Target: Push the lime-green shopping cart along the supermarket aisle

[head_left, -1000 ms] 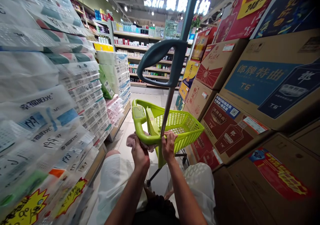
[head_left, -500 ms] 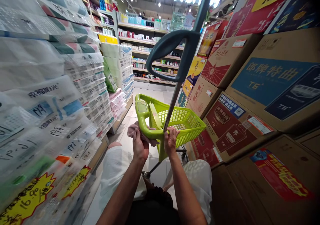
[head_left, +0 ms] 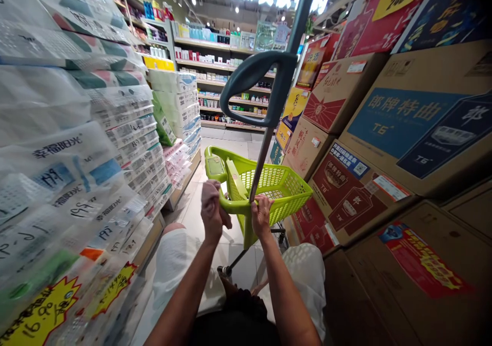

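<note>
A lime-green shopping basket (head_left: pixel 291 183) on a wheeled frame stands before my knees. From it a metal pole rises to a dark blue-grey handle (head_left: pixel 282 87). My left hand (head_left: pixel 213 220) is closed around a pinkish-grey cloth (head_left: pixel 210 191), which lies against the left side of the basket's green rim. At the foot of the pole, my right hand (head_left: pixel 262 214) grips the basket rim (head_left: pixel 244 206) with its fingers curled over the edge. A flat lighter green flap (head_left: pixel 236 179) leans inside the basket.
Wrapped tissue packs (head_left: pixel 73 151) are stacked high close on my left. Cardboard cartons (head_left: pixel 407 125) form a wall on my right. The tiled aisle floor (head_left: pixel 226 137) leads to shelves of small goods (head_left: pixel 215 61) at the back.
My left hand has moved up along the left side of the rim, and the cloth is now bunched higher. My right hand stays at the pole's foot. The view has shifted slightly.
</note>
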The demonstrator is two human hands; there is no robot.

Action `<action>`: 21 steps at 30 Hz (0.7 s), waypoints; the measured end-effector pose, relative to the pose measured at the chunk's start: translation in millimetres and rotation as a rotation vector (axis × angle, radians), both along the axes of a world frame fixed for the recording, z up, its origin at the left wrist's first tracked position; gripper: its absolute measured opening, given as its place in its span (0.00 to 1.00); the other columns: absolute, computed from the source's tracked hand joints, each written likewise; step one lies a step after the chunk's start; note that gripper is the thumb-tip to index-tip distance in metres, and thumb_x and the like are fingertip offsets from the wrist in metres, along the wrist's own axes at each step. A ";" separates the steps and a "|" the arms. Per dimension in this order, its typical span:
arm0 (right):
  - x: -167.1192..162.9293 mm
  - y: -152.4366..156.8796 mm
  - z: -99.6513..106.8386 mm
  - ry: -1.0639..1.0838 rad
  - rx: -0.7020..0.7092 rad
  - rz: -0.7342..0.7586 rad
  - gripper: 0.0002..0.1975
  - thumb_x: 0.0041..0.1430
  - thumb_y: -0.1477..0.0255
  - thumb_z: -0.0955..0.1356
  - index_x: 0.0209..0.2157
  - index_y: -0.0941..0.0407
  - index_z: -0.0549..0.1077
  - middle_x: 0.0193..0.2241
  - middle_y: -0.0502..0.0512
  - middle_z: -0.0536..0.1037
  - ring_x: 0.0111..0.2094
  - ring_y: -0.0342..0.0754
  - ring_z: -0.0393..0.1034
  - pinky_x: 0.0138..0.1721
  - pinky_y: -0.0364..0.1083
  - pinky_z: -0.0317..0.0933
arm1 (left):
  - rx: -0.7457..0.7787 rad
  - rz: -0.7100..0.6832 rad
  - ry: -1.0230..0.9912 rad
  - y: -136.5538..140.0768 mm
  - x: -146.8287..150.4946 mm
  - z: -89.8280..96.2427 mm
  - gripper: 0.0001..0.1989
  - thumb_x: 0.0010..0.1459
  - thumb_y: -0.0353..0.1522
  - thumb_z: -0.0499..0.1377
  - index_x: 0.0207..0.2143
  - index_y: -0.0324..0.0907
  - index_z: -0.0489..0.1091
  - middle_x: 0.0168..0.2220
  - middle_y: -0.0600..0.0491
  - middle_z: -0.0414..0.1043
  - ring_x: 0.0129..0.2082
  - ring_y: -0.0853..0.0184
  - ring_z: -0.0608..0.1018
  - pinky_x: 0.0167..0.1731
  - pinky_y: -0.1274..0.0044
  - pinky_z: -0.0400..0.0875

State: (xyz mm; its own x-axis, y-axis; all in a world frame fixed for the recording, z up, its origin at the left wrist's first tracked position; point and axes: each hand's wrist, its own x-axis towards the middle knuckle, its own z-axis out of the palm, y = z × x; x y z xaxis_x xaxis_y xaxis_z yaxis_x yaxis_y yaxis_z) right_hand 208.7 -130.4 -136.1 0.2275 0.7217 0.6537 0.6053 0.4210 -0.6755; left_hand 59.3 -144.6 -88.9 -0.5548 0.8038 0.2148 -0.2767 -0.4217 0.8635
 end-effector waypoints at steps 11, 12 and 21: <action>0.8 4.7 -3.5 0.058 -0.019 0.022 0.17 0.72 0.59 0.55 0.40 0.52 0.69 0.46 0.57 0.73 0.57 0.56 0.64 0.69 0.65 0.38 | 0.624 0.132 0.999 -0.5 -26.2 -3.9 0.14 0.61 0.38 0.59 0.47 0.44 0.77 0.47 0.46 0.81 0.57 0.53 0.78 0.64 0.53 0.67; 1.7 4.0 -1.8 0.069 -0.022 0.040 0.18 0.72 0.60 0.54 0.40 0.52 0.70 0.46 0.57 0.73 0.57 0.55 0.64 0.69 0.65 0.36 | 0.597 0.115 1.023 2.9 -29.1 2.2 0.13 0.61 0.36 0.59 0.46 0.45 0.77 0.45 0.47 0.81 0.53 0.54 0.81 0.64 0.55 0.68; 1.1 4.7 2.8 0.146 -0.004 0.073 0.19 0.71 0.64 0.52 0.40 0.52 0.70 0.46 0.56 0.74 0.57 0.53 0.63 0.69 0.63 0.39 | 0.296 0.091 1.377 -16.5 -4.5 40.9 0.15 0.55 0.27 0.57 0.44 0.43 0.77 0.40 0.43 0.80 0.46 0.51 0.80 0.61 0.58 0.66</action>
